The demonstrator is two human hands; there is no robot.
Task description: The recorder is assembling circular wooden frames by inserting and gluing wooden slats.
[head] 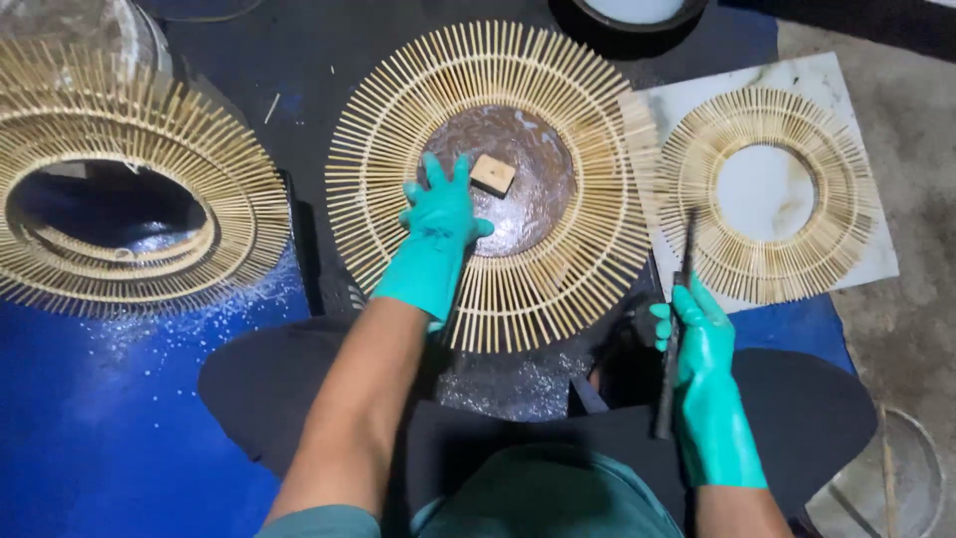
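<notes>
left hand [441, 211]: teal glove, fingers [435, 171] spread flat, gripping nothing; pressed on inner edge of centre stick ring [488, 184].
wood block [493, 174]: small, square, just right of the fingertips on the dark disc [533, 189] in the ring's middle; touching or not, cannot tell.
right hand [702, 344]: teal glove, fingers [665, 329] curled tight around a thin dark rod [677, 319].
rod: near upright, top end over the lower-left rim of the right stick ring [765, 194]; bottom end past the wrist.
right stick ring: lies on a white tile [856, 90], just above the right fingers; its left rim touches or overlaps the centre ring's right rim.
stacked rings [119, 189]: well left of the left hand, tilted.
open room: dark gap between stacked rings and centre ring; blue sheet [90, 418] bare at lower left; right side tight, ring edges meet.
</notes>
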